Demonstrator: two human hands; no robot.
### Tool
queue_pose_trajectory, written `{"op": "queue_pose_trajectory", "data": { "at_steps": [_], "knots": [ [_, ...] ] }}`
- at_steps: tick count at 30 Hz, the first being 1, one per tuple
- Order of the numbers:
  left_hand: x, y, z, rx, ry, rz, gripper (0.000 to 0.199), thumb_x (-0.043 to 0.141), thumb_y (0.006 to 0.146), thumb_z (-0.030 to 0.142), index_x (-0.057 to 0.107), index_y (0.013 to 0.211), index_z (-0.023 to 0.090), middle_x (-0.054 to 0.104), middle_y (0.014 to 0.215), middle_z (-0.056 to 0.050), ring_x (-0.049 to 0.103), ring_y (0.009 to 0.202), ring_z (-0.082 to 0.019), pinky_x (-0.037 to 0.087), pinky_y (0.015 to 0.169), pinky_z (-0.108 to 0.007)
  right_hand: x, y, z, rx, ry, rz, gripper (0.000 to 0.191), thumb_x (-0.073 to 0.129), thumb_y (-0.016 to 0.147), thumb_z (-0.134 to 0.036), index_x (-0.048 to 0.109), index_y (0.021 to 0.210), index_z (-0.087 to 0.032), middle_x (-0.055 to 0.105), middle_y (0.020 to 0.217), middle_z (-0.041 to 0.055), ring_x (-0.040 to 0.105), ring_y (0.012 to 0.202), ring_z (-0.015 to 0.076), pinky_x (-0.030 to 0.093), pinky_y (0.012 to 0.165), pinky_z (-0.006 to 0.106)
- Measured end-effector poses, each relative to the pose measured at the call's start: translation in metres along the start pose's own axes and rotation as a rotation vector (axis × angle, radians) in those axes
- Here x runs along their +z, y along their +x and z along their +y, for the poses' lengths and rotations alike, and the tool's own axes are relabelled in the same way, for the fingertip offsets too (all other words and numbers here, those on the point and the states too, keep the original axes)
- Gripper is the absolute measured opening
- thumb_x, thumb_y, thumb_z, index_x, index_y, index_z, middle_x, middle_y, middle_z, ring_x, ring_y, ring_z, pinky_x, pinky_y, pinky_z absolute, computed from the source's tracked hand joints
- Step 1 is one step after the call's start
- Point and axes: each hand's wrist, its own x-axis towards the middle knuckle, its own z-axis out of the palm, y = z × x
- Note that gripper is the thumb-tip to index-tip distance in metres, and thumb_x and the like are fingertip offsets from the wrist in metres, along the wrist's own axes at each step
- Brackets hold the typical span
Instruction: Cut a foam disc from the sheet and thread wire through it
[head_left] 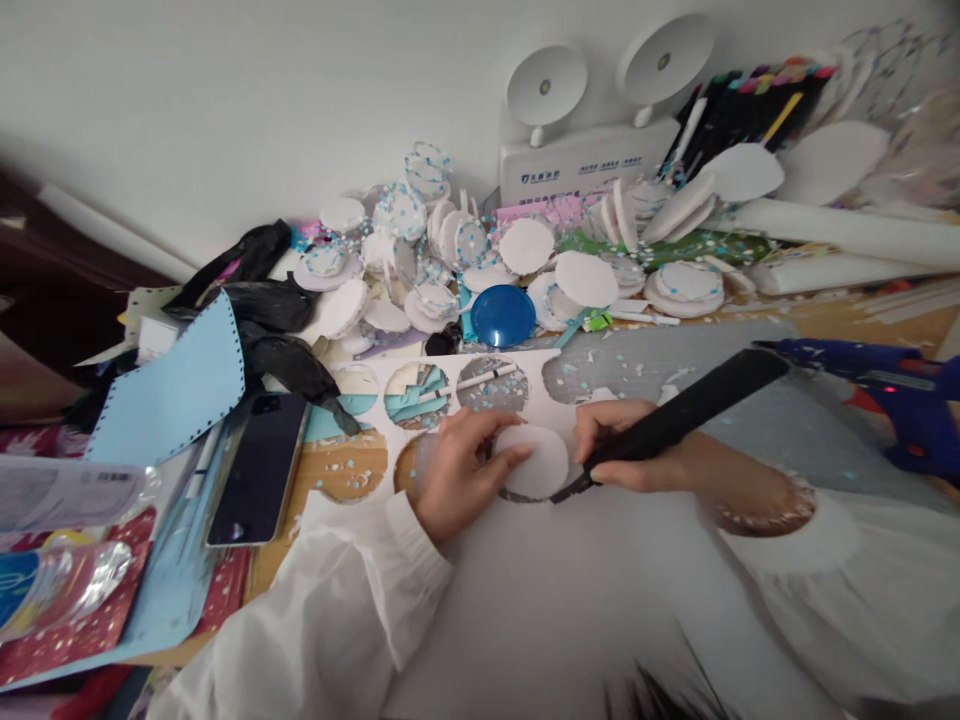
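Observation:
A white foam disc [546, 462] lies at the middle of a white sheet [570, 580]. My left hand [469, 465] rests beside it, its thumb pressing on the disc's left part and its fingers curled around the edge. My right hand [637, 450] is closed around a black cutter [686, 410], whose tip touches the sheet at the disc's lower right edge. Round holes line the sheet's far part, above and left of my left hand. A dark curved gap shows under the disc's lower edge.
White discs with blue dots [401, 215] pile up behind, near a blue round lid [502, 315]. A phone [259, 470] and blue card [176, 380] lie left. A blue glue gun [915, 395] is at right. A twin-lamp unit [585, 160] stands against the wall.

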Motion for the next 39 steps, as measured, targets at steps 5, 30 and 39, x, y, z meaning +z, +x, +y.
{"op": "queue_pose_trajectory", "data": {
  "at_steps": [5, 30, 39],
  "knots": [
    [-0.006, 0.005, -0.005, -0.102, -0.186, 0.11, 0.026, 0.057, 0.09, 0.034, 0.061, 0.11, 0.019, 0.066, 0.1, -0.005, 0.057, 0.083, -0.016, 0.044, 0.074, -0.028, 0.003, 0.003, -0.002, -0.039, -0.062, 0.005, 0.012, 0.067, 0.075, -0.027, 0.06, 0.075, -0.018, 0.065, 0.069, 0.0008, 0.056, 0.06, 0.013, 0.042, 0.053, 0.022],
    [-0.027, -0.025, 0.031, -0.261, -0.639, -0.055, 0.052, 0.062, 0.083, 0.056, 0.061, 0.052, 0.014, 0.06, 0.054, -0.003, 0.05, 0.053, -0.01, 0.037, 0.055, -0.023, 0.014, 0.005, -0.001, -0.135, -0.304, 0.756, 0.023, 0.063, 0.085, -0.036, 0.06, 0.105, -0.026, 0.067, 0.075, 0.0008, 0.064, 0.061, 0.0182, 0.05, 0.058, 0.03],
    [-0.022, -0.04, 0.049, -0.144, -0.449, -0.138, 0.041, 0.064, 0.083, 0.049, 0.071, 0.068, 0.012, 0.069, 0.068, -0.008, 0.057, 0.063, -0.014, 0.042, 0.063, -0.025, 0.046, -0.002, -0.015, -0.192, -0.003, 0.414, 0.022, 0.065, 0.085, -0.036, 0.053, 0.1, -0.025, 0.061, 0.068, -0.0036, 0.06, 0.053, 0.0121, 0.046, 0.048, 0.022]
  ]
}}
